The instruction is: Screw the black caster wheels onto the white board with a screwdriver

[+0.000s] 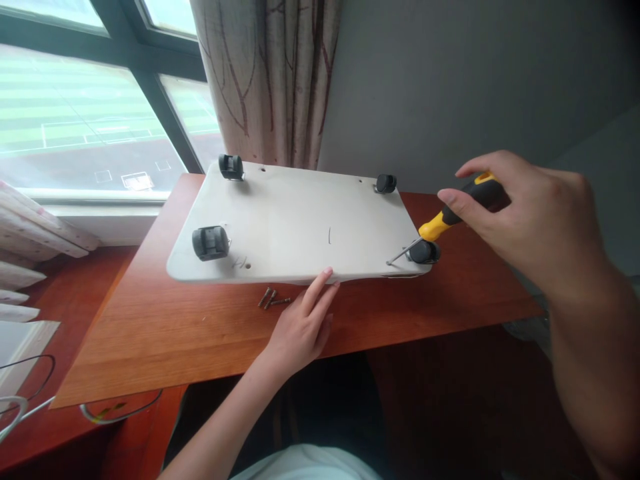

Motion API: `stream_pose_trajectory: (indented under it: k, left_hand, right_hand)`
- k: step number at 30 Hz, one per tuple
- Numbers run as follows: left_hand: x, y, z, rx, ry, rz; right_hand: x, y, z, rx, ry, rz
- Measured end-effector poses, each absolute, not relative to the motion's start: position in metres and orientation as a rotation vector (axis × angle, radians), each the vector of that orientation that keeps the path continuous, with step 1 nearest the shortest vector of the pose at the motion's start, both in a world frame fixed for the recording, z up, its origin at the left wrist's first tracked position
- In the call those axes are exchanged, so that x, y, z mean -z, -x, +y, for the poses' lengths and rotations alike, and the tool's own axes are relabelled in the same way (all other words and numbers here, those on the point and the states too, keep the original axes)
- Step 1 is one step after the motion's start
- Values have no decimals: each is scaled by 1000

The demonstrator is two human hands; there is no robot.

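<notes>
A white board point(300, 213) with rounded corners lies on the wooden table, a black caster wheel point(210, 243) near each corner. My right hand point(530, 213) grips a yellow and black screwdriver point(434, 227). Its shaft slants down to the left past the near right caster point(425, 251), and the tip meets the board near its front edge. My left hand point(305, 323) rests its outstretched fingertips against the middle of the board's front edge. Several loose screws point(273, 299) lie on the table to the left of that hand. Small holes show in the board beside some casters.
The table point(150, 333) ends at a front edge close to my body. Behind it hang a patterned curtain point(280, 80) and a grey wall point(450, 87). A window point(90, 127) is at the left. Cables point(120, 410) hang at the lower left.
</notes>
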State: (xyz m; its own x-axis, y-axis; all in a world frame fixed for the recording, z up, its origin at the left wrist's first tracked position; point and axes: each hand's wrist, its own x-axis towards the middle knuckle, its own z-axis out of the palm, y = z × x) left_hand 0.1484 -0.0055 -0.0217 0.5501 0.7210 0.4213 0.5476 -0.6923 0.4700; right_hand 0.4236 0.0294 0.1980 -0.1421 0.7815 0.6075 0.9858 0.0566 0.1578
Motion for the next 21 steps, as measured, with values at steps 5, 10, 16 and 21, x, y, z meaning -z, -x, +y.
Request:
stream_pose_trajectory:
  k: [5,10,16,21]
  left_hand:
    - [22,-149,-6,-964,-2475,1019]
    - [20,-136,-14,-1145,-2388,1013]
    - [13,-94,-11,-1005,-2538,1339]
    - [12,-74,-1,-613,-2728,1511]
  right_hand:
    - [-195,-423,24,904,1827,-1912]
    - [-196,-425,22,790,1870,-1923]
    - [-214,-437,19,80,1624,-2157]
    - [-220,-440,21,-341,1554,-2122]
